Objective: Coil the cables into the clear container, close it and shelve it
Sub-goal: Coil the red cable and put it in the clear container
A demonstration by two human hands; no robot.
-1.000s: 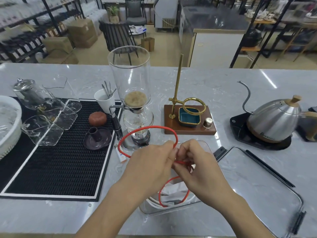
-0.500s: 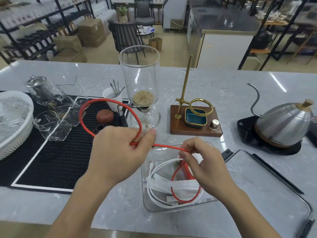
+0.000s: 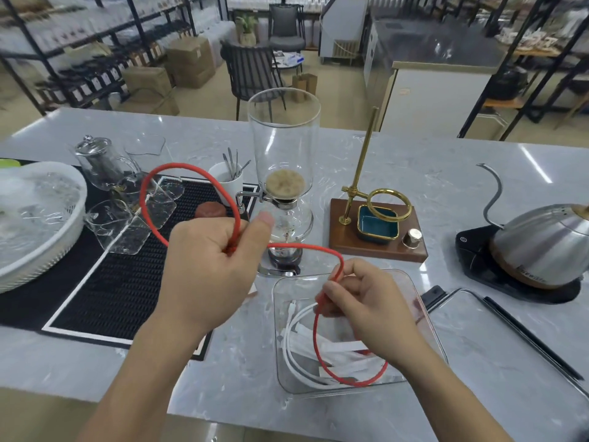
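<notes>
A clear square container [image 3: 430, 333] stands open on the grey counter in front of me, with a coiled white cable [image 3: 291, 352] inside. A red cable [image 3: 188, 169] runs from a raised loop at the left, through both hands, down into the container. My left hand [image 3: 207, 269] pinches the loop's crossing above the black mat. My right hand [image 3: 366, 301] grips the red cable just over the container's left half. The clear lid [image 3: 497, 352] with black clips lies flat to the container's right.
A glass siphon brewer [image 3: 283, 173] stands right behind my hands. A wooden stand with a brass ring [image 3: 376, 231] and a steel kettle [image 3: 541, 244] are to the right. Glass cups [image 3: 118, 224] on a black mat and a white basket [image 3: 41, 218] sit at the left.
My left hand has carried the red loop up and to the left, away from the container. My right hand has dropped lower over the container, feeding a red loop inside.
</notes>
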